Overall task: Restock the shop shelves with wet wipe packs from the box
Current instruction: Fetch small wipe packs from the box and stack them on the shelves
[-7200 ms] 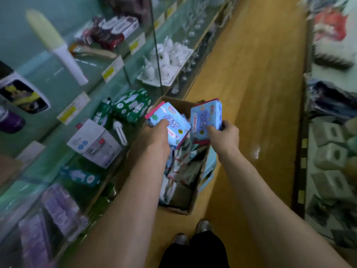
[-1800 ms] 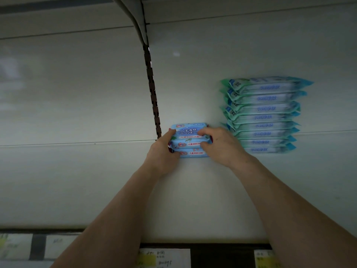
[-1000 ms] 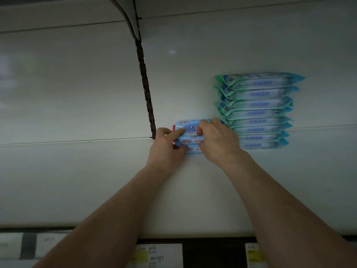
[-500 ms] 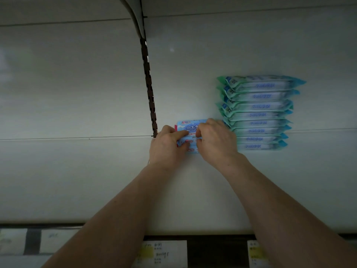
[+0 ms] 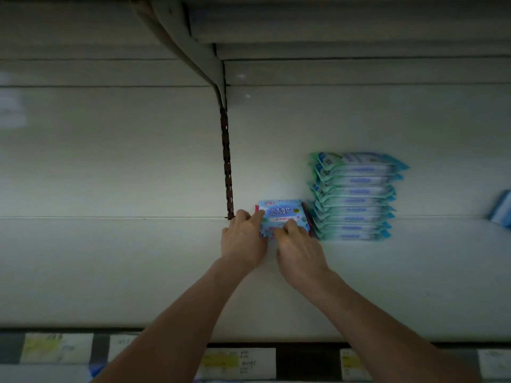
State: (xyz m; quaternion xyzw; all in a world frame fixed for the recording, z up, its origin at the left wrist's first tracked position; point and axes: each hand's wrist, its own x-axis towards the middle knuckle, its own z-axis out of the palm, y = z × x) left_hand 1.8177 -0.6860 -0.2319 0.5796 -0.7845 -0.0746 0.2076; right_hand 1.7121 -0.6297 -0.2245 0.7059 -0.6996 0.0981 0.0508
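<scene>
1 view only, worn on the person's head. It faces the shelf point(image 5: 110, 272) head-on, tilted slightly down, close enough that both arms point(image 5: 179, 327) reach in from the lower edge almost to the back wall point(image 5: 110, 150). The shelf's front edge with its price strip point(image 5: 237, 363) crosses the bottom.

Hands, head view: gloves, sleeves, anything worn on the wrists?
The left hand and right hand are bare, with no gloves and no watch or band at the wrists. The arms are uncovered down to the frame edge; no sleeves are in view.
</scene>
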